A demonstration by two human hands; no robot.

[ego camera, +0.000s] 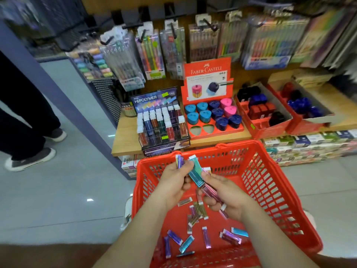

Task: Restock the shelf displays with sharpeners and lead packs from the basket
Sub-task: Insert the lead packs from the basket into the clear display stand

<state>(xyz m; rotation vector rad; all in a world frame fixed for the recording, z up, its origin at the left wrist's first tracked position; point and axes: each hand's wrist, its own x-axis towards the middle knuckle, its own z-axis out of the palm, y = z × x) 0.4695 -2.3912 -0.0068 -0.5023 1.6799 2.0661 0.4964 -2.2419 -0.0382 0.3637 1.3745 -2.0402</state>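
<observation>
Both hands are above the red basket (270, 182). My left hand (173, 182) grips a purple lead pack (179, 161) and a teal lead pack (195, 172). My right hand (226, 194) holds pink lead packs (209, 191) in curled fingers, touching the teal pack's lower end. Several loose lead packs (195, 211) lie on the basket floor. On the shelf stands the Hi-Polymer lead display (160, 122), with a red sharpener tray (212, 117) to its right holding blue, navy and pink sharpeners and two vacant slots at its front left.
Two more red trays of sharpeners (264, 113) stand further right on the wooden shelf (125, 140). Pen packs hang on hooks above. Boxed stock (309, 146) fills the shelf below. A person's legs and shoes (32, 155) stand on the tiled floor at left.
</observation>
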